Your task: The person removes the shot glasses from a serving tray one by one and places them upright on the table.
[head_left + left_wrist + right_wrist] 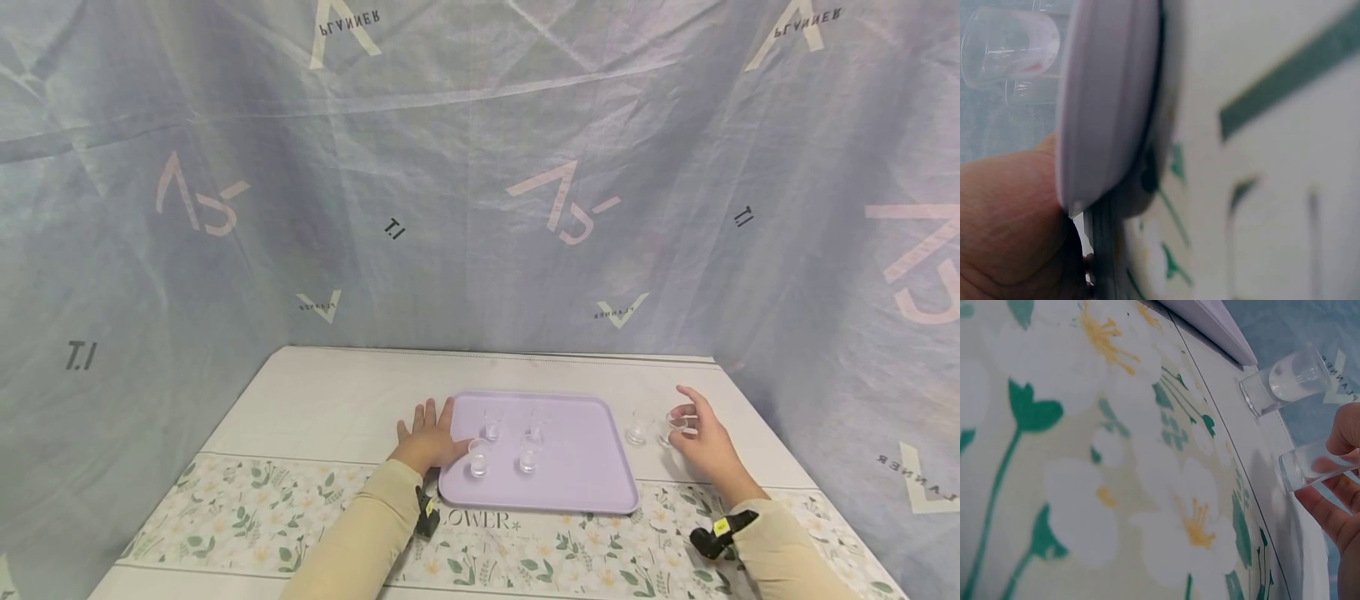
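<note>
A lilac tray [585, 479] lies flat on the table, with several small clear shot glasses standing upright in its left half, among them a front-left glass [478, 462]. My left hand [429, 443] rests at the tray's left rim, fingers spread, its thumb reaching over the rim near that glass. Right of the tray, my right hand [707, 446] pinches a clear shot glass [1310, 465] between thumb and fingers; its index finger is raised. This glass is upright, its base at or close to the tabletop. Another shot glass [636, 430] stands between it and the tray.
A white cloth with a floral band [262, 508] covers the table [337, 392]. Grey-blue printed curtains [480, 208] hang behind and at both sides. Each wrist wears a black strap device, such as the right wrist device [722, 535].
</note>
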{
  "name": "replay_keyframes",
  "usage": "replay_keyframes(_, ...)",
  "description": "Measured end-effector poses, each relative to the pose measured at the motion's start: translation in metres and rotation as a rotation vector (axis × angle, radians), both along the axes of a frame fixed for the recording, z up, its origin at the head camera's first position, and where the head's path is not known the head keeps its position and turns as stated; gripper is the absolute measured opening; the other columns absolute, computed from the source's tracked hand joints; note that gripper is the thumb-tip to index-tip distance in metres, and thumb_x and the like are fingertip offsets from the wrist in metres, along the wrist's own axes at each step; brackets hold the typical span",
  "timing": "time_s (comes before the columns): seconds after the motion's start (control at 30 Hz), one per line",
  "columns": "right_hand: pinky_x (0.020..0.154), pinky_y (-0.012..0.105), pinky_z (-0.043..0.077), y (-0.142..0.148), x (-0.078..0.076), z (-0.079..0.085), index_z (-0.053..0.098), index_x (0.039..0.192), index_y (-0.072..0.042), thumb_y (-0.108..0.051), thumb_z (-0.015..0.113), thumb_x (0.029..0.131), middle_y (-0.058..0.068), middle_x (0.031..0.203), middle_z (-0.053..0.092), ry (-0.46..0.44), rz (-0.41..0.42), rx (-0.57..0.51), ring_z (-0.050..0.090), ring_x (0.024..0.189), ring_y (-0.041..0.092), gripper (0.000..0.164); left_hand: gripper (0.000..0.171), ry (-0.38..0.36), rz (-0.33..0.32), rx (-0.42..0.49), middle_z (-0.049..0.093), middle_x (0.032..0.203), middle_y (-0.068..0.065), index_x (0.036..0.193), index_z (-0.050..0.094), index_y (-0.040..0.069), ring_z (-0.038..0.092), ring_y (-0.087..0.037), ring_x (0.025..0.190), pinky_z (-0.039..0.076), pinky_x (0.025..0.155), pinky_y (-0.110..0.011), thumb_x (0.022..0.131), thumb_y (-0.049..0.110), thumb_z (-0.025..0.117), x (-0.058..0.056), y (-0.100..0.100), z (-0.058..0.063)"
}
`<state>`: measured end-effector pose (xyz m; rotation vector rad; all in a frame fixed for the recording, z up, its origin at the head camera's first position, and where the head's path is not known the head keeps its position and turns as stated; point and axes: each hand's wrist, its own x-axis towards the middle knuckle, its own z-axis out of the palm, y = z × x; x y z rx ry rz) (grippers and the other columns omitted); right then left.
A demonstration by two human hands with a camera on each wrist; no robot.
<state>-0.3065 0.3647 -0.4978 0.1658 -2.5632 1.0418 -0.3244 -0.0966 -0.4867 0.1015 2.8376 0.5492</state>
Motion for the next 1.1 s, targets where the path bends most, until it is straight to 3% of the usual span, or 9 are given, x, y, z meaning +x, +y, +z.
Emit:
replay_keyframes(0.83, 0.097, 0.060, 0.048, 0.0023, 0.0009, -0.0061, 0.023, 0.157, -0.004, 0.009, 0.061, 0.085, 0.022, 0.120, 0.056, -0.050, -0.001, -0.027, 0.061, 0.113, 0.046, 0.082, 0.095, 0.014, -0.014, -0.026, 0.004, 0.167, -0.024, 0.164, 0.012, 0.012, 0.001, -0.042, 0.154, 0.001, 0.118, -0.069, 0.096, 0.066, 0.051, 0.0009, 0.0005, 0.0010)
replay_keyframes(1.1, 0.099, 0.063, 0.045, 0.0005, 0.0001, -0.0036, 0.016, 0.160, -0.006, 0.006, 0.060, 0.085, 0.025, 0.126, 0.053, -0.099, -0.002, -0.029, 0.056, 0.118, 0.048, 0.088, 0.096, 0.010, -0.016, -0.033, 0.004, 0.168, -0.024, 0.164, 0.012, 0.013, 0.001, -0.042, 0.154, 0.002, 0.118, -0.068, 0.095, 0.067, 0.050, 0.0012, 0.0004, 0.0007)
